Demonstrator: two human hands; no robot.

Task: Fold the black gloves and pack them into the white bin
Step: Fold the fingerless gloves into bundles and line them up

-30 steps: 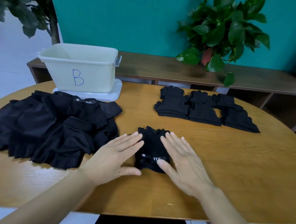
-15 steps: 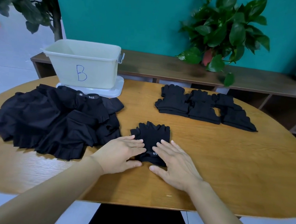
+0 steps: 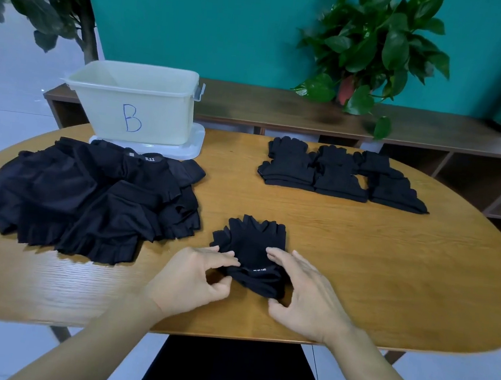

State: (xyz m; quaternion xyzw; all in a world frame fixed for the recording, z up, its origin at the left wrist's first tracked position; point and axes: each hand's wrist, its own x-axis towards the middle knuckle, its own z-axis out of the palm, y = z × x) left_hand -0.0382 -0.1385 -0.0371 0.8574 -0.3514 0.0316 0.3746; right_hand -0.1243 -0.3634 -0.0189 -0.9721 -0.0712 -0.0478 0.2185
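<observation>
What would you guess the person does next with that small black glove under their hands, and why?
Probably fold the wrist end up over the finger end. Both the left hand and the right hand pinch the near edge of the glove, already lifted and bunched, while its finger end lies flat on the table. Folded stacks wait further back.
</observation>
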